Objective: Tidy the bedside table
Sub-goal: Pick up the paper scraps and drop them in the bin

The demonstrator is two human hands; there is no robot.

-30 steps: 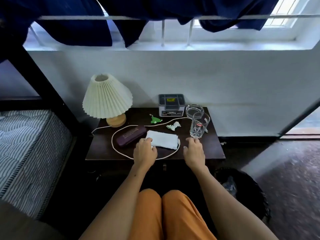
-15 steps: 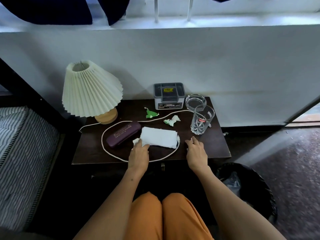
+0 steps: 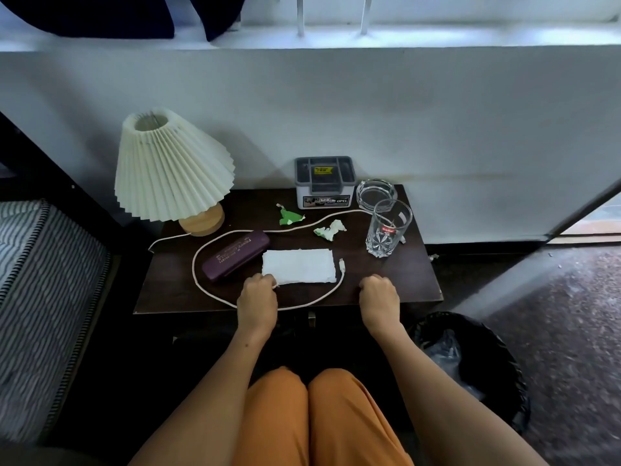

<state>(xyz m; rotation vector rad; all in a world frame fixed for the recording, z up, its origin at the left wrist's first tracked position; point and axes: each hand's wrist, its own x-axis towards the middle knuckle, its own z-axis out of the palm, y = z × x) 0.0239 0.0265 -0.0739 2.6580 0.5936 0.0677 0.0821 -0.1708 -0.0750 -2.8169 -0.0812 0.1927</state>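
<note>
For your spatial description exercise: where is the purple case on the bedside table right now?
The purple case lies left of centre on the table, inside the cable loop, touching the white cloth's left edge, in front of the lamp.

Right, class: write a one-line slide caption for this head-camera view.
Left hand at the white cloth and right hand curled on the cluttered bedside table beside a lamp.
</note>
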